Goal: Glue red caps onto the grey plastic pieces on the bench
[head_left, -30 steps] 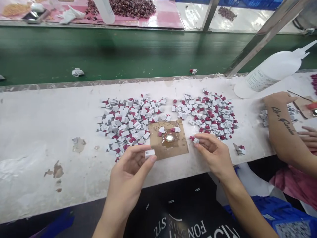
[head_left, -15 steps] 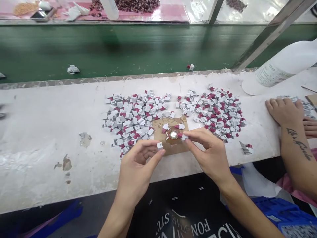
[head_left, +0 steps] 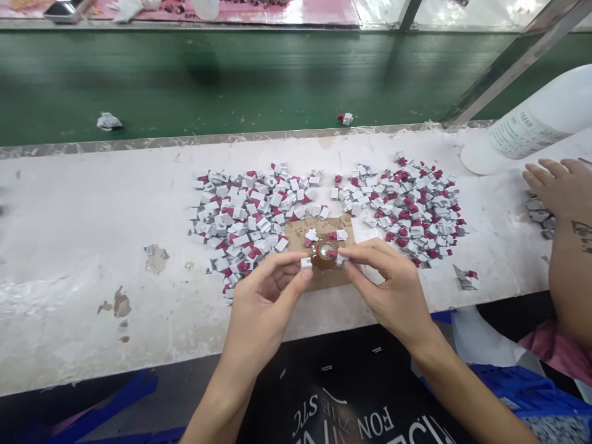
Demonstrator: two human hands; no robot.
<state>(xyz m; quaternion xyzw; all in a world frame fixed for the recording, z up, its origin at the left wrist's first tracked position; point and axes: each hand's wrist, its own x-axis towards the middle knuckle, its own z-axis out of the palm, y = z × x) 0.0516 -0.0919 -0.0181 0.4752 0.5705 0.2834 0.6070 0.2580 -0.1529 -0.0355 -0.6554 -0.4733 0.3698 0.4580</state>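
Observation:
Between thumb and fingertips, my left hand (head_left: 268, 293) pinches a small light-grey plastic block (head_left: 306, 264). My right hand (head_left: 386, 277) grips a grey and dark-red plastic piece (head_left: 341, 259), its red end over a small round dish (head_left: 325, 250) of shiny liquid. That dish sits on a wet brown cardboard sheet (head_left: 319, 283). Two more grey-and-red pieces lie on the cardboard behind the dish. Beyond my hands spread a left pile (head_left: 250, 216) and a right pile (head_left: 411, 203) of similar pieces.
A white bottle (head_left: 522, 132) leans at the right near a metal post (head_left: 490, 68). Another person's hand (head_left: 555, 185) rests by grey parts at the right edge. Behind the white table (head_left: 92, 246) runs a green conveyor belt (head_left: 185, 80). A blue crate (head_left: 513, 388) stands below.
My left hand has moved right with its block, closer to the dish. My right hand's piece has shifted slightly left, its red end now over the dish. The other person's hand has moved right.

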